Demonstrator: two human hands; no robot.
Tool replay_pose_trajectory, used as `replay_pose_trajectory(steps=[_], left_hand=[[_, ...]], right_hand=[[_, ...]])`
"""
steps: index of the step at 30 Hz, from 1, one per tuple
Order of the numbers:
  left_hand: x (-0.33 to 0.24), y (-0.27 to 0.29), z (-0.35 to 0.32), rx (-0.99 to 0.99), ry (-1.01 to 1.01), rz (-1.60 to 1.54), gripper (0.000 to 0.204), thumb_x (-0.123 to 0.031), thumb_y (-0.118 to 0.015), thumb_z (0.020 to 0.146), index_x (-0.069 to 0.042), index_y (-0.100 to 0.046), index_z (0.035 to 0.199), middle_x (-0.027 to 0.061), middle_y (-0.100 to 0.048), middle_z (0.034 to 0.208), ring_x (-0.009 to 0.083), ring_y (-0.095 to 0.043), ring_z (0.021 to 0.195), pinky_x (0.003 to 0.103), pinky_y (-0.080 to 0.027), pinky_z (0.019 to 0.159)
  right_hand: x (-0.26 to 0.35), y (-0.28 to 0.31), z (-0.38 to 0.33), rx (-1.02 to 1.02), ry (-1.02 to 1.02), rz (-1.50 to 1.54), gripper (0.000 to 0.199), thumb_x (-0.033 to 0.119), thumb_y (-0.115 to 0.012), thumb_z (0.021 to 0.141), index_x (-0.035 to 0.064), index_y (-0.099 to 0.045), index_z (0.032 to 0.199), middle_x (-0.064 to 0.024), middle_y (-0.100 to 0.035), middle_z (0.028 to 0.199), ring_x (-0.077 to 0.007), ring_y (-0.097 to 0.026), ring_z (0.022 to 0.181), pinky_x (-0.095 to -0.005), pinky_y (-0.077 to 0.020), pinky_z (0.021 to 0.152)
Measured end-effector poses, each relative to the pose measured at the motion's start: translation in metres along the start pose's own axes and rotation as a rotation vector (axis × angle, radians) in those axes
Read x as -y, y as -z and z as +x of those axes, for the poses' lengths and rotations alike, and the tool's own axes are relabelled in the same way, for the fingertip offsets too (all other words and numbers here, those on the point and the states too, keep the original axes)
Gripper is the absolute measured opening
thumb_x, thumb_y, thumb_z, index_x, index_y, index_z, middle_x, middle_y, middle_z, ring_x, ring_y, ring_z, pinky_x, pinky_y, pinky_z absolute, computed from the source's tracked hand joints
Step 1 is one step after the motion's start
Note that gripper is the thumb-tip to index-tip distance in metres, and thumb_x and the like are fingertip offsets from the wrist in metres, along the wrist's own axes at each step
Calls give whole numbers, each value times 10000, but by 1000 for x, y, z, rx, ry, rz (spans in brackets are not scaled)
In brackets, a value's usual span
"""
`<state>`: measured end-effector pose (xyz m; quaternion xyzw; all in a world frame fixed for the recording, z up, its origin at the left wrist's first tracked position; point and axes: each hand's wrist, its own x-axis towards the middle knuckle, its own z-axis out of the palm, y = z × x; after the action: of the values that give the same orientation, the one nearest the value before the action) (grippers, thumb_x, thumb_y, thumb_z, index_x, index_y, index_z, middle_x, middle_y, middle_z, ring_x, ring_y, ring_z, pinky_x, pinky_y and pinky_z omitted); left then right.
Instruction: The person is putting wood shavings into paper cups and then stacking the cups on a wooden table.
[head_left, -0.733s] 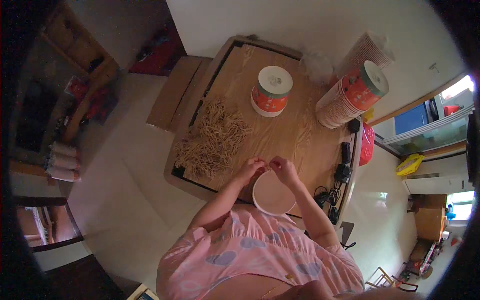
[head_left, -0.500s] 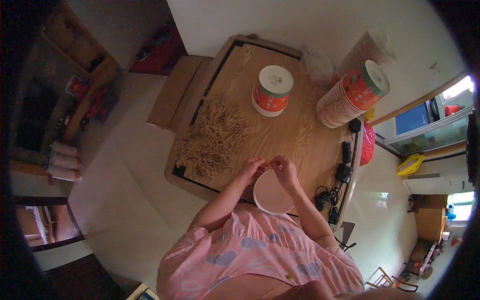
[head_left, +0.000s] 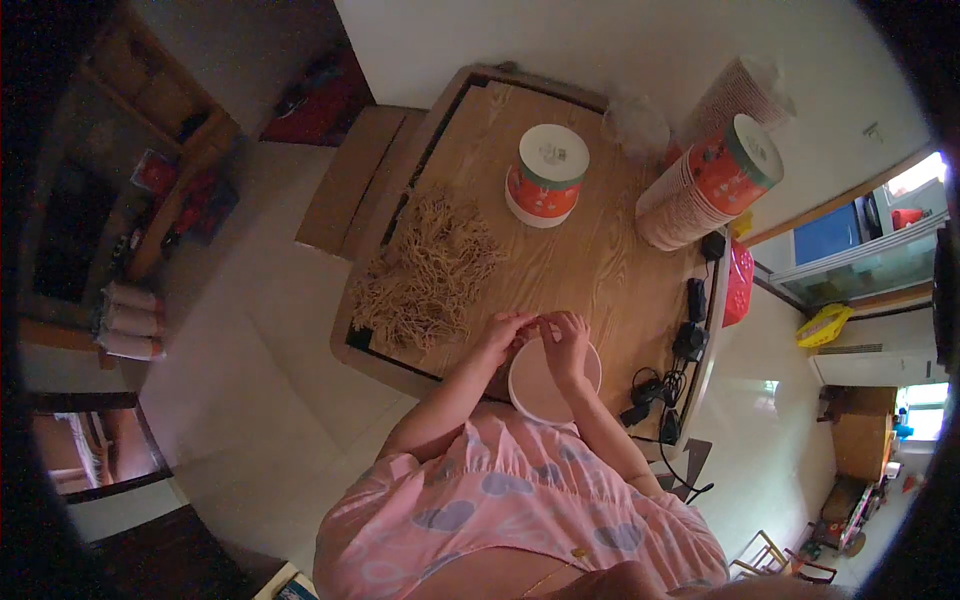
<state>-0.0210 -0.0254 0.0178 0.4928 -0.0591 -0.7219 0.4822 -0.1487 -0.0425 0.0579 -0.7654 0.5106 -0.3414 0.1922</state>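
A white round paper tub [head_left: 535, 385] rests against my front at the table's near edge, its pale inside facing up. At its far rim my left hand [head_left: 508, 332] is closed, thumb and fingers pinched together. Beside it my right hand [head_left: 567, 345] is closed too, fingertips almost meeting the left ones, its wrist over the tub's right side. What the fingertips pinch is too small to make out. To the left, a tangled heap of tan, string-like strands [head_left: 430, 270] lies on the table. Farther off, an orange tub with a green band [head_left: 550, 185] stands upside down.
A leaning stack of nested paper tubs [head_left: 700, 190] stands at the back right, next to a clear plastic bag [head_left: 637, 125]. Black adapters and cables [head_left: 665, 390] lie along the right edge of the wood-topped table [head_left: 590, 260]. A cardboard piece [head_left: 350, 180] is beyond its left side.
My right hand has shifted slightly, its fingers now stretched more over the left fingertips. The tub between my arms has moved a little to the right. The heap of strands stays put.
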Motion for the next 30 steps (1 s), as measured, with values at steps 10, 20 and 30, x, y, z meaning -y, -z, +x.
replay_pose_trajectory(steps=[10,20,30], left_hand=[[6,8,7,-17,-27,-6,94,-151,-598,771,-72,-618,817,-32,-530,614,50,-461,499,174,-335,438],[-6,6,-3,25,-126,303,132,-141,-589,771,-53,-621,865,-39,-528,616,40,-434,490,176,-322,440],[-19,3,-10,5,-116,423,151,-149,-573,789,-46,-614,891,1,-600,716,53,-482,566,181,-383,506]], right_hand=[[4,6,-1,45,50,-3,118,54,-566,712,79,-609,819,-84,-576,855,-266,-513,822,-360,-367,770],[-27,3,15,326,-206,230,154,110,-579,744,35,-612,875,-110,-599,809,-207,-570,741,-309,-447,645],[-29,-1,19,430,-252,220,94,97,-587,733,15,-607,775,-59,-604,688,-132,-569,646,-267,-445,610]])
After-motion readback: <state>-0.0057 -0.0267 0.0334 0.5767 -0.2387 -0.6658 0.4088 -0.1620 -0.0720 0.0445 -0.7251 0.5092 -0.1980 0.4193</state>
